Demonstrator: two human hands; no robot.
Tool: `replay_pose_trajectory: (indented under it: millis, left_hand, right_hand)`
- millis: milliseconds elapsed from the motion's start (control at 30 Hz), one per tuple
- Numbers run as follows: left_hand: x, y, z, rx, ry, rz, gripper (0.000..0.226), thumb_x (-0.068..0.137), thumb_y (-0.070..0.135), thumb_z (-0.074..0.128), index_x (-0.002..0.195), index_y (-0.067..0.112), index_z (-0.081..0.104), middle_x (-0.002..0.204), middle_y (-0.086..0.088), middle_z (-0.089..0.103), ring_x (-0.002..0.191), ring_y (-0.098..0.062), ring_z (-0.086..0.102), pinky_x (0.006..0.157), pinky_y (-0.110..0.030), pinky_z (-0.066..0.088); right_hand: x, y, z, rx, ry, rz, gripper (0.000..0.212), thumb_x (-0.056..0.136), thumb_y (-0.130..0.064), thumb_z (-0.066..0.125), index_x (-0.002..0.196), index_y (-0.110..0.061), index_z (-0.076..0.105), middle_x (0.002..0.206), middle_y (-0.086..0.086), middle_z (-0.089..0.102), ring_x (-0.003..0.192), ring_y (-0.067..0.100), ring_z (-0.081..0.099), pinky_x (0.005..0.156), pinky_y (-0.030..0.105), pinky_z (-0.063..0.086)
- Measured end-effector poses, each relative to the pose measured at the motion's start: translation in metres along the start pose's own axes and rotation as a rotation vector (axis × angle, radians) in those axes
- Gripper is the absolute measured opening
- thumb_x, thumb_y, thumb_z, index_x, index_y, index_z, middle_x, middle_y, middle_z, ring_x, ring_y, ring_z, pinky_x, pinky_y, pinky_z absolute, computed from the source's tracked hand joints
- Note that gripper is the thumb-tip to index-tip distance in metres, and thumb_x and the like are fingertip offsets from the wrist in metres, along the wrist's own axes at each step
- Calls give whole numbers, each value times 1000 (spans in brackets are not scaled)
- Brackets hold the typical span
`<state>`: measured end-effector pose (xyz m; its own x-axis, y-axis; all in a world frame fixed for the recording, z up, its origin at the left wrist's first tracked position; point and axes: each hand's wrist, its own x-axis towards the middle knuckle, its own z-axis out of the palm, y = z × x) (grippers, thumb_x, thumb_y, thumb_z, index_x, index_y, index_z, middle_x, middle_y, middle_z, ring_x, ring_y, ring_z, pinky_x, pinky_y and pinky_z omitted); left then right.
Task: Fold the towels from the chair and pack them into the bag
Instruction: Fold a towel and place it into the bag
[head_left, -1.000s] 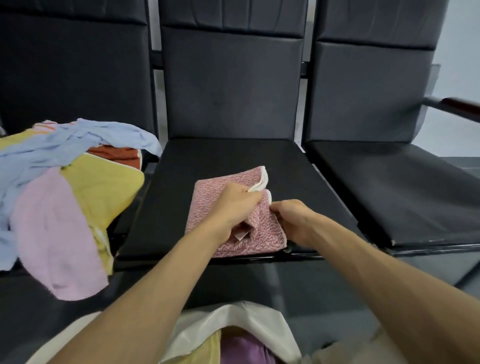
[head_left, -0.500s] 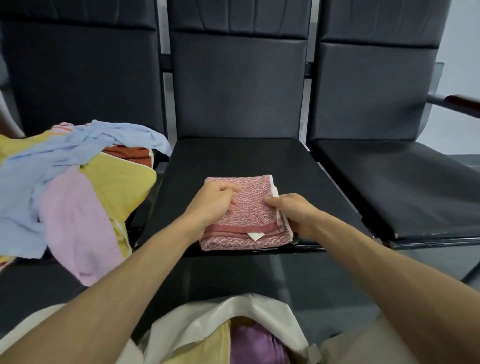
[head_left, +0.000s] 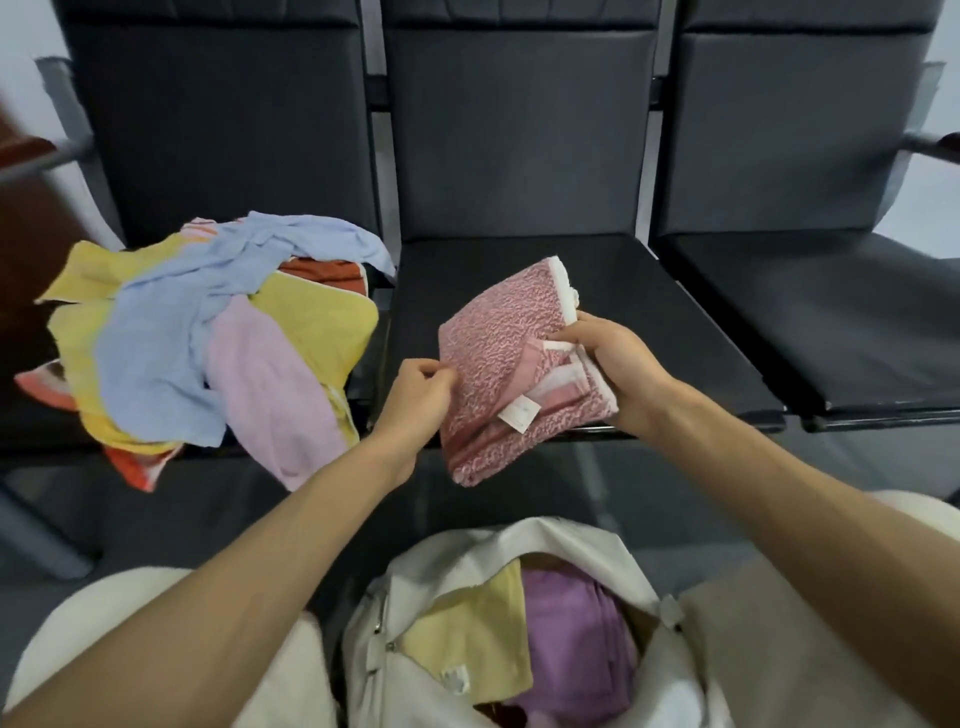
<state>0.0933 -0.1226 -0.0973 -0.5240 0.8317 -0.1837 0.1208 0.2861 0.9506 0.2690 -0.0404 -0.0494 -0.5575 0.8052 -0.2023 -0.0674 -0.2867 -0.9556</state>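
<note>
At the centre of the frame, a folded pink terry towel (head_left: 498, 364) with a looped, speckled pile is held up between both hands, tilted so that its upper corner points toward the chair backs and its lower corner hangs past the front edge of the black padded seat (head_left: 665, 312) of the middle chair. Whether it touches that seat cannot be told. A narrow white hem runs along its upper right side, smoother plain pink bands show where the layers part on the right, and a small white label (head_left: 518, 413) sticks out near its lower middle.

The right hand (head_left: 618, 369) grips the towel's right side, thumb laid across the top and fingers curled beneath the stacked layers. The left hand (head_left: 421, 395) has its fingers curled in, thumb and fingertips pinching the towel's left edge.

On the chair at the left of the frame lies a heap of loose towels (head_left: 208, 338), light blue, yellow, pale pink and orange, some draping over the seat's front. At the bottom centre, a cream fabric bag (head_left: 524, 540) stands open, holding a folded yellow towel (head_left: 467, 639) beside a folded purple towel (head_left: 571, 644).
</note>
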Motion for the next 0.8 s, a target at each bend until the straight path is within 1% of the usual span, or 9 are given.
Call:
replay_pose_trajectory:
  millis: [67, 167, 300, 367, 500, 567, 633, 700, 800]
  left_hand:
    - [-17, -8, -4, -195, -126, -146, 35, 90, 38, 54, 117, 15, 59, 110, -10, 69, 99, -24, 66, 91, -42, 52]
    - [-45, -22, -15, -453, -356, -348, 31, 97, 31, 49, 118, 12, 63, 112, -12, 71, 95, -26, 69, 82, -38, 55]
    - [-63, -53, -13, -516, -364, -407, 29, 90, 17, 58, 116, 7, 63, 106, -12, 72, 87, -24, 70, 75, -36, 58]
    - [-68, -74, 4, -414, -353, -441, 28, 89, 14, 61, 114, 4, 62, 108, -14, 71, 91, -27, 67, 83, -38, 55]
    - [-73, -114, 50, -226, -364, -489, 18, 89, 10, 60, 106, 6, 61, 94, -12, 68, 80, -24, 62, 71, -32, 48]
    - [-70, -135, 71, -143, -371, -481, 24, 89, 11, 59, 114, 10, 59, 103, -10, 69, 93, -26, 65, 83, -37, 52]
    - [-67, -155, 86, -3, -401, -442, 32, 89, 16, 60, 121, 16, 55, 110, -6, 67, 101, -24, 63, 93, -40, 51]
    - [-62, -180, 97, 157, -444, -407, 38, 87, 25, 62, 123, 23, 52, 114, -2, 65, 105, -21, 62, 97, -42, 49]
    - [-45, -232, 111, 325, -423, -402, 68, 64, 48, 64, 127, 28, 50, 117, 1, 65, 102, -18, 62, 95, -42, 51]
  right_hand:
    - [-9, 12, 2, 59, -28, 41, 27, 92, -4, 45, 115, -7, 60, 106, 17, 70, 90, 31, 69, 82, 45, 57]
    - [-22, 33, -9, 79, -32, 81, 39, 87, 0, 48, 126, -2, 55, 122, 21, 64, 108, 39, 63, 97, 51, 51]
    - [-38, 60, -37, -232, -15, 200, 34, 93, 3, 47, 124, -6, 57, 116, 19, 68, 99, 35, 68, 85, 46, 57]
    - [-43, 78, -53, -426, 1, 270, 32, 96, 6, 43, 122, -6, 56, 115, 17, 67, 101, 32, 67, 89, 47, 55]
    - [-46, 118, -81, -586, 46, 353, 33, 94, 11, 42, 122, -2, 52, 113, 17, 63, 98, 28, 64, 87, 41, 54]
    - [-47, 143, -95, -607, 91, 376, 30, 93, 11, 45, 118, 0, 57, 111, 15, 64, 96, 25, 64, 85, 36, 53]
    - [-54, 173, -104, -583, 132, 423, 27, 92, 11, 48, 104, -8, 61, 102, 9, 66, 89, 19, 63, 75, 25, 53]
    - [-57, 208, -112, -593, 189, 474, 22, 86, 2, 58, 104, -10, 60, 102, 8, 67, 98, 23, 64, 82, 29, 54]
    - [-52, 262, -134, -758, 177, 582, 70, 61, -38, 66, 123, -10, 49, 122, 13, 60, 121, 35, 53, 103, 49, 43]
